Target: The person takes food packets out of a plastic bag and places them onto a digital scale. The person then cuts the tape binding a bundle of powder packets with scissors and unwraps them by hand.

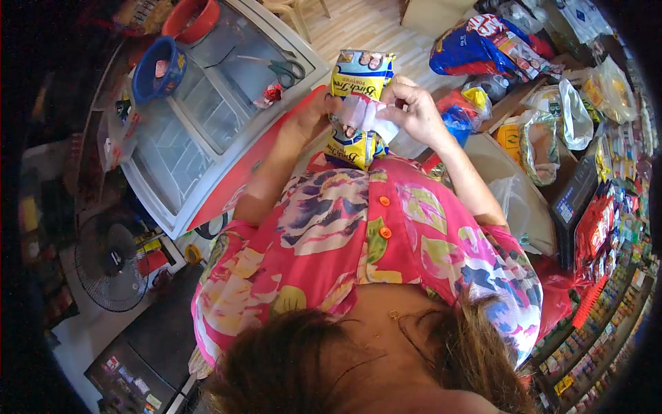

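Observation:
In the head view, a whitish, partly pink strip (363, 113) is stretched between my two hands, across the middle of a chain of yellow and blue Birch Tree milk powder packets (360, 77). My left hand (321, 109) closes on the strip's left end, some fingers hidden. At its right end, my right hand (416, 110) pinches the white part between thumb and fingers. The lower packet (352, 150) hangs against my floral shirt (324, 207). What the strip is, I cannot make out.
On my left stands a glass-topped chest freezer (214, 110) bearing scissors (286, 69), a blue basin (160, 72) and a red basin (192, 22). A fan (112, 262) is lower left. Plastic bags (541, 141) and a dark flat box (580, 196) crowd my right.

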A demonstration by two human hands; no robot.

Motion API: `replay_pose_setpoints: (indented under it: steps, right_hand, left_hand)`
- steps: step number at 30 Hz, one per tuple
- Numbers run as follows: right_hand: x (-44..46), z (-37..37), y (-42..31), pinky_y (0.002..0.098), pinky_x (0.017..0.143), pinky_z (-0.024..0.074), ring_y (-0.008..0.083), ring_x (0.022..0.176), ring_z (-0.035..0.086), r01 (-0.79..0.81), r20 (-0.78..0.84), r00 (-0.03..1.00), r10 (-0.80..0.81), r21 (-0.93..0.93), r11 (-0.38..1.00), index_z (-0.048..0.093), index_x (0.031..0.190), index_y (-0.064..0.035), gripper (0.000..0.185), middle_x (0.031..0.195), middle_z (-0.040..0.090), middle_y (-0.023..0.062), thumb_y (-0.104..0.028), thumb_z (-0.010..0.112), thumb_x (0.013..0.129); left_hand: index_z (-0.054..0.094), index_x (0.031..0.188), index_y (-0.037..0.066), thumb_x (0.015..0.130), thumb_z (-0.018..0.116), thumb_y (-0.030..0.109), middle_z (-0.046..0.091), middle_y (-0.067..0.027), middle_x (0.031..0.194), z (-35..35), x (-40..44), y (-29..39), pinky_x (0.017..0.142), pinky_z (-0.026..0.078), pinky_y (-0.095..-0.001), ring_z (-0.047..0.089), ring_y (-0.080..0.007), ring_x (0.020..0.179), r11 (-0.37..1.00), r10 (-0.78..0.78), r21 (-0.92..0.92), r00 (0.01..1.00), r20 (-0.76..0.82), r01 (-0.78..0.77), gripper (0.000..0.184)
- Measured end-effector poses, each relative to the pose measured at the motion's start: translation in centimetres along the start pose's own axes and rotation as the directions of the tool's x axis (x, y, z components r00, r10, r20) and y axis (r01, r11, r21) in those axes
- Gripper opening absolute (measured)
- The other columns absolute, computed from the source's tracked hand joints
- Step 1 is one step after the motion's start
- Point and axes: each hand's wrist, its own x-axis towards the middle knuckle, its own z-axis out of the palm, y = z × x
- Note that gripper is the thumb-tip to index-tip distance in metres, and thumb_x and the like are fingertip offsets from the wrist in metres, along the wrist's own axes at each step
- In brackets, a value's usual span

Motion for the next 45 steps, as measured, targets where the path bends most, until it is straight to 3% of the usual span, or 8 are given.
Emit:
replay_pose_setpoints:
  steps: [9,15,24,31,34,38,42,45]
  right_hand:
    - [3.2,-0.1,-0.9,0.0263,0.067,0.0400,0.0146,0.084,0.051,0.119,-0.099,0.989,-0.114,0.047,0.992,0.063,0.093,-0.0047,0.024,0.097,0.056,0.0045,-0.017,0.067,0.072]
    - [4.7,1.1,0.0,0.0237,0.058,0.0374,0.0110,0.068,0.047,0.152,-0.072,0.986,-0.149,0.029,0.988,0.059,0.081,-0.0029,0.024,0.078,0.053,0.0019,-0.011,0.076,0.066]
    - [5.0,2.9,0.5,0.0283,0.049,0.0370,0.0135,0.055,0.046,0.372,-0.028,0.924,-0.380,-0.150,0.916,0.048,0.064,-0.0019,0.028,0.062,0.047,0.0043,-0.005,0.075,0.064]
    - [5.5,2.1,1.0,0.0236,0.049,0.0347,0.0058,0.055,0.042,0.144,0.163,0.974,-0.157,0.092,0.985,0.051,0.065,-0.0039,0.023,0.064,0.049,-0.0025,-0.006,0.073,0.071]
    - [5.9,1.0,0.3,0.0220,0.054,0.0394,0.0060,0.060,0.049,-0.100,0.317,0.946,0.065,0.096,0.990,0.059,0.071,-0.0026,0.012,0.071,0.057,-0.0002,-0.005,0.070,0.074]
    - [9.0,2.8,2.4,0.0242,0.060,0.0453,0.0103,0.066,0.056,-0.179,0.131,0.984,0.124,0.772,0.610,0.063,0.085,-0.0003,0.008,0.076,0.063,0.0063,-0.008,0.060,0.083]
    - [14.9,7.0,7.1,0.0323,0.064,0.0487,0.0194,0.073,0.061,-0.161,0.273,0.954,0.120,0.131,0.978,0.060,0.094,0.0005,0.017,0.083,0.064,0.0121,-0.011,0.059,0.082]
    - [18.4,13.7,11.6,0.0398,0.068,0.0501,0.0283,0.081,0.062,0.352,0.339,0.920,-0.196,-0.499,0.792,0.061,0.090,0.0000,0.019,0.088,0.064,0.0170,-0.012,0.063,0.075]
  left_hand:
    - [0.053,0.101,-0.001,0.064,0.076,0.016,0.062,-0.0086,0.090,0.8,3.7,4.2,0.069,0.048,-0.0276,0.060,-0.0158,0.076,0.933,0.340,0.263,0.842,-0.419,-0.245,0.046]
    - [0.055,0.095,-0.002,0.061,0.077,0.014,0.063,-0.0087,0.085,0.6,4.0,4.1,0.065,0.049,-0.0285,0.061,-0.0167,0.071,0.901,0.428,0.281,0.780,-0.457,-0.329,0.044]
    - [0.062,0.092,0.001,0.072,0.070,0.016,0.065,-0.0067,0.080,-1.6,3.6,1.8,0.061,0.049,-0.0288,0.062,-0.0173,0.067,0.973,0.105,-0.141,0.900,-0.424,-0.180,0.026]
    - [0.060,0.096,0.002,0.075,0.068,0.025,0.064,-0.0077,0.083,-1.7,2.4,1.5,0.062,0.049,-0.0304,0.062,-0.0184,0.068,0.953,-0.085,-0.302,0.960,-0.267,0.001,0.032]
    - [0.060,0.099,0.001,0.074,0.068,0.021,0.064,-0.0077,0.089,-1.3,1.5,1.4,0.065,0.048,-0.0286,0.061,-0.0176,0.072,0.951,0.298,0.073,0.828,-0.476,-0.300,0.033]
    - [0.060,0.102,0.002,0.074,0.068,0.017,0.064,-0.0075,0.093,-4.8,-3.2,2.9,0.070,0.048,-0.0298,0.061,-0.0164,0.080,0.927,0.345,0.123,0.681,-0.646,-0.353,0.033]
    - [0.056,0.110,0.005,0.082,0.059,0.039,0.063,-0.0111,0.100,-6.1,-6.1,3.3,0.076,0.050,-0.0378,0.063,-0.0244,0.086,0.854,0.178,-0.229,0.677,-0.714,-0.467,0.045]
    - [0.047,0.121,0.006,0.090,0.043,0.046,0.059,-0.0117,0.106,-7.9,-7.9,2.7,0.081,0.049,-0.0412,0.060,-0.0265,0.088,0.683,0.329,-0.393,0.740,-0.587,-0.616,0.050]
